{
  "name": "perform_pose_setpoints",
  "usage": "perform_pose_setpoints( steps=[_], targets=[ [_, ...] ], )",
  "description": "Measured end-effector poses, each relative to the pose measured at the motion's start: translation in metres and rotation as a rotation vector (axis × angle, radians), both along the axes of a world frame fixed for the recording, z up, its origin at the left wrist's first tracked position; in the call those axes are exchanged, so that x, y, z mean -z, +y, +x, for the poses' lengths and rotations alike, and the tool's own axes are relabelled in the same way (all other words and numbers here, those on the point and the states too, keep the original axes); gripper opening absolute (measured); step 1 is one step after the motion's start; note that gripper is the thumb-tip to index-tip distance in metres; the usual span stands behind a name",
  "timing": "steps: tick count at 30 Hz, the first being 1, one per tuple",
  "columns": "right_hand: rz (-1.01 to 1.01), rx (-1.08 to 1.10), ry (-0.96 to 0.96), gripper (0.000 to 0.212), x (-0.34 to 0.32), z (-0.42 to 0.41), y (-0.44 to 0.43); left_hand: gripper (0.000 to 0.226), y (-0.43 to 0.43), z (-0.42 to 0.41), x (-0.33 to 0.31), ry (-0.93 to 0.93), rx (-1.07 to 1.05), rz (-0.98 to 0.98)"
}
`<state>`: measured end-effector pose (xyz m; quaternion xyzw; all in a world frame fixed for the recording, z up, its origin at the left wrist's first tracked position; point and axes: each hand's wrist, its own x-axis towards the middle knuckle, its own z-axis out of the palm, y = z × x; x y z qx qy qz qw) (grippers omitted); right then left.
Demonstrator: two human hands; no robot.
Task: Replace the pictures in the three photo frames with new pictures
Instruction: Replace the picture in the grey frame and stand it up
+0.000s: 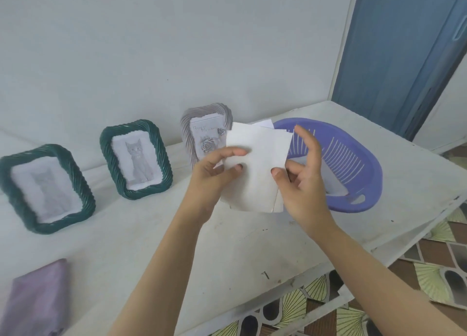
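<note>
Here, thin white paper sheets (pixel 257 168), ribbed frames (pixel 137 158).

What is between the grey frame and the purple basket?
In the head view, the white papers held up by both hands, left hand and right hand, cover the stretch between grey frame and basket.

Soft even daylight, blurred, warped edges

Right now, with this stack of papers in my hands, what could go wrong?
1. Only the fingertips of the left hand and right hand pinch the loose sheets, so one might slip out.
2. The grey frame stands just behind the left hand; a nudge could tip it.
</note>
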<state>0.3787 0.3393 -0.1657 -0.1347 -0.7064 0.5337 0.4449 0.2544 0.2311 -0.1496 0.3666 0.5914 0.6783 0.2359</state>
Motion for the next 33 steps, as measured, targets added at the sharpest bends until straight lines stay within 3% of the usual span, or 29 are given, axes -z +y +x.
perform_pose_setpoints(
  steps=[6, 9, 11, 15, 18, 22, 26, 30, 33],
  targets=[
    [0.033, 0.041, 0.018, 0.072, 0.004, -0.007, -0.014, 0.033, 0.002, 0.018, 0.009, -0.119, -0.064, 0.043],
    [0.088, 0.084, -0.003, 0.072, 0.0, -0.007, -0.012, 0.047, 0.009, 0.026, 0.002, 0.185, -0.302, -0.01],
    [0.127, 0.143, -0.041, 0.068, -0.005, -0.005, -0.004, 0.041, 0.012, 0.03, -0.007, 0.369, -0.452, -0.005],
    [0.24, 0.147, -0.112, 0.062, -0.019, 0.0, 0.004, 0.036, 0.019, 0.052, -0.033, 0.318, -0.225, 0.055],
    [0.289, 0.034, -0.131, 0.069, -0.023, 0.003, 0.005, 0.043, 0.027, 0.057, -0.04, 0.315, -0.234, 0.068],
    [0.204, -0.117, -0.131, 0.062, -0.026, 0.012, 0.014, 0.044, 0.031, 0.043, -0.045, 0.204, -0.29, 0.186],
    [0.181, 0.045, -0.122, 0.052, -0.03, 0.013, 0.024, 0.059, 0.027, 0.028, -0.043, 0.144, -0.197, 0.194],
    [-0.058, -0.092, -0.021, 0.047, -0.033, 0.014, 0.035, 0.054, 0.03, 0.019, -0.04, 0.116, -0.097, 0.169],
    [-0.025, -0.01, -0.023, 0.033, -0.036, 0.016, 0.04, 0.049, 0.039, 0.019, -0.041, 0.086, -0.034, 0.156]
  ],
)
